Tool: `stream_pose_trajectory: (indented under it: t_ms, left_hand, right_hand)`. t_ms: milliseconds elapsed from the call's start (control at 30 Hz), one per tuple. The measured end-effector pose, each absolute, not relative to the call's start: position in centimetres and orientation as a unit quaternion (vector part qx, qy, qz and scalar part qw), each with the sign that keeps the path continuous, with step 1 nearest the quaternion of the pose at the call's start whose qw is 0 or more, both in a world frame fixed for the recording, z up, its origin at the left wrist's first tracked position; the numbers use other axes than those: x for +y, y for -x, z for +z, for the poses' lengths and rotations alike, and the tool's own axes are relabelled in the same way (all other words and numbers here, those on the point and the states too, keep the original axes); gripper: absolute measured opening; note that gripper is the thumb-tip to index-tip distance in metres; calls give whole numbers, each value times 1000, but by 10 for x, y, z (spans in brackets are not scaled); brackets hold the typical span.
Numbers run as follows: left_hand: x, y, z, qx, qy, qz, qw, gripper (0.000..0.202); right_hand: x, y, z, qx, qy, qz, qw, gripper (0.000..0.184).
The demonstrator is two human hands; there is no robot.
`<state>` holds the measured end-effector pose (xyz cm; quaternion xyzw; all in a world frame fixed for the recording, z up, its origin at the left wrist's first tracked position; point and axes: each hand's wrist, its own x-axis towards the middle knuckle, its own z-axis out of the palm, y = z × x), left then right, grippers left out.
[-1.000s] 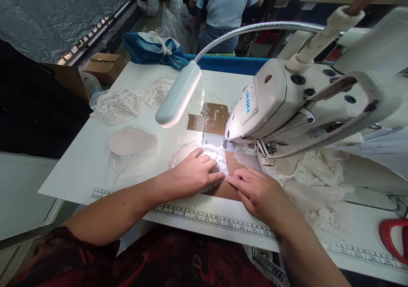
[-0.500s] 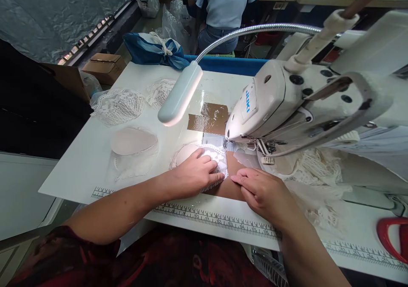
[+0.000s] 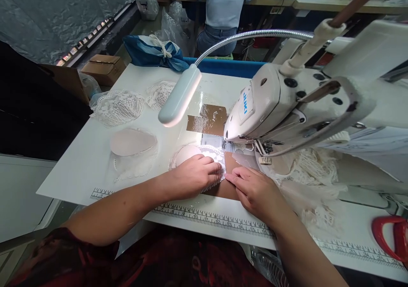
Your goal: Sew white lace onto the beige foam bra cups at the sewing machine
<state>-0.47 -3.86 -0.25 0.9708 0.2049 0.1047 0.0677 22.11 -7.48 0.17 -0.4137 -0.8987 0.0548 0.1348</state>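
Observation:
A white lace bra cup (image 3: 214,153) lies below the needle area of the sewing machine (image 3: 255,104), lit by the lamp. My left hand (image 3: 197,174) rests on the cup with its fingers curled and pressed together on the lace. At the cup's right edge, my right hand (image 3: 253,189) has its fingers closed, the index fingertip touching the lace border. What lies between thumb and finger there is hidden. Under both hands is a brown plate (image 3: 225,190) on the table.
A beige foam cup (image 3: 134,142) and lace pieces (image 3: 119,107) lie to the left. More lace (image 3: 318,168) is heaped right of the machine. A lamp (image 3: 180,96) hangs over the table. Red-handled scissors (image 3: 390,238) lie far right. A person (image 3: 223,11) sits beyond.
My left fingers have drawn in from a spread pose and curled on the lace. My right hand has moved slightly left, up to the cup's edge. The view has shifted a little.

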Motion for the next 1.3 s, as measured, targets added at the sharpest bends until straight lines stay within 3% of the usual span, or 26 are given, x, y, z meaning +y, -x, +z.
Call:
stream_pose_trajectory:
  t_ms: [267, 633, 1000, 1300]
  left_hand:
    - [-40, 2, -3, 208, -971, 98, 70, 32]
    - [-40, -5, -8, 244, -965, 92, -3, 34]
    - [-28, 2, -9, 241, -964, 114, 16, 41]
    - [4, 2, -4, 247, -968, 53, 9, 45]
  right_hand:
    - [-74, -221, 1, -901, 412, 39, 134, 28]
    - [-74, -221, 0, -896, 420, 47, 134, 26]
    - [-71, -216, -3, -893, 426, 31, 140, 26]
    - [-61, -208, -7, -866, 483, 5, 127, 30]
